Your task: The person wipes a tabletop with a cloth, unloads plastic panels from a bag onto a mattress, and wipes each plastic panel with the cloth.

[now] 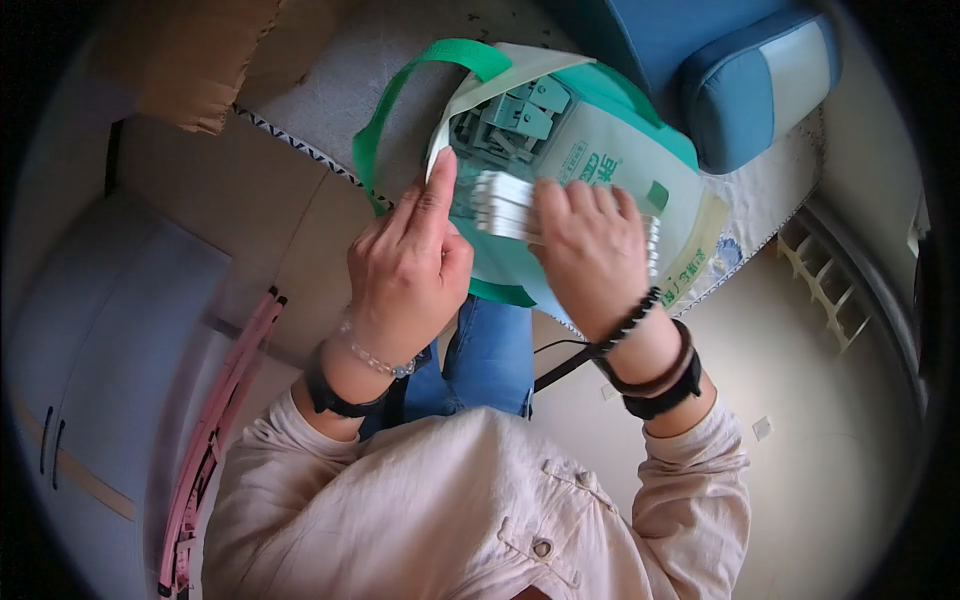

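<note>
A white and green tote bag (625, 150) lies on its side in front of me, its mouth facing left. My left hand (415, 255) is at the mouth, index finger stretched along the rim and the other fingers curled at the edge. Through the opening show several grey-green plastic parts (525, 108), in or under clear plastic. My right hand (595, 240) grips a bundle of white strips (505, 205) over the front of the bag, close to the mouth. The bundle's ends look ribbed and are blurred by motion, so their exact kind cannot be made out.
The bag rests on a table with a patterned edge (300, 148). A cardboard box (190, 70) stands at the back left, and a blue cushion (745, 90) at the back right. On the left are a pink folded frame (220, 440) and a grey cabinet (100, 340).
</note>
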`<act>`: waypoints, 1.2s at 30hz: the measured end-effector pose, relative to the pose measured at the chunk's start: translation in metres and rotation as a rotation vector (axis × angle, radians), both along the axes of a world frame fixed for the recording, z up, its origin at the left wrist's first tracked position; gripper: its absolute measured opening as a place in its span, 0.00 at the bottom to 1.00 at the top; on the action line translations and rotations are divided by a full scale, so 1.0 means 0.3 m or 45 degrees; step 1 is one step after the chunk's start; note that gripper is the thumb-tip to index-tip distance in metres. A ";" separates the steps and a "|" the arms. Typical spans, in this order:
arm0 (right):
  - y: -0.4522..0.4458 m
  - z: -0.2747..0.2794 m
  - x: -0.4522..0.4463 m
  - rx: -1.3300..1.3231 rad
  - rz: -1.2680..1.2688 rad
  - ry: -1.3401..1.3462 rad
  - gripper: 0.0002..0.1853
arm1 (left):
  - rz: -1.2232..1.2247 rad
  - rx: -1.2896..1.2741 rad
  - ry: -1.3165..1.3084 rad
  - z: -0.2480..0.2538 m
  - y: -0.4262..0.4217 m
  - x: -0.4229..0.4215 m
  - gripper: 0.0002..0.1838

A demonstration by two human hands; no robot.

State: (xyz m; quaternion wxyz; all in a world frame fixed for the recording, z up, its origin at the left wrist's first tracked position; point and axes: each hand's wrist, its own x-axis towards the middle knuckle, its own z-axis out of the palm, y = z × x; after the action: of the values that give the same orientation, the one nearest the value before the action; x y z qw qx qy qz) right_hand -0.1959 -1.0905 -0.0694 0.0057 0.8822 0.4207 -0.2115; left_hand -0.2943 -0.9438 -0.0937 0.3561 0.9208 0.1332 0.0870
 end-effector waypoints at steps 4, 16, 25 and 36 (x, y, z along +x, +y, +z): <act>0.104 -0.101 -0.058 -0.126 -0.015 -0.007 0.11 | -0.018 -0.140 0.105 0.024 -0.005 -0.003 0.29; 0.043 -0.367 -0.017 -0.264 -0.236 0.449 0.28 | -0.017 -0.163 0.173 0.011 -0.020 -0.012 0.29; 0.028 -0.350 0.090 -0.243 -0.208 0.786 0.32 | 0.000 -0.174 0.264 0.015 0.000 -0.022 0.30; 0.056 -0.496 0.100 -0.412 -0.175 1.201 0.35 | -0.008 -0.222 0.337 0.012 -0.008 -0.007 0.31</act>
State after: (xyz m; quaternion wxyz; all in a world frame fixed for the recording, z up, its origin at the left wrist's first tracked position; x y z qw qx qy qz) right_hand -0.1658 -1.0737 -0.2182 -0.0622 0.7039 0.2803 -0.6497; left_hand -0.2963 -0.9462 -0.0901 0.4143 0.8902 0.1830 -0.0483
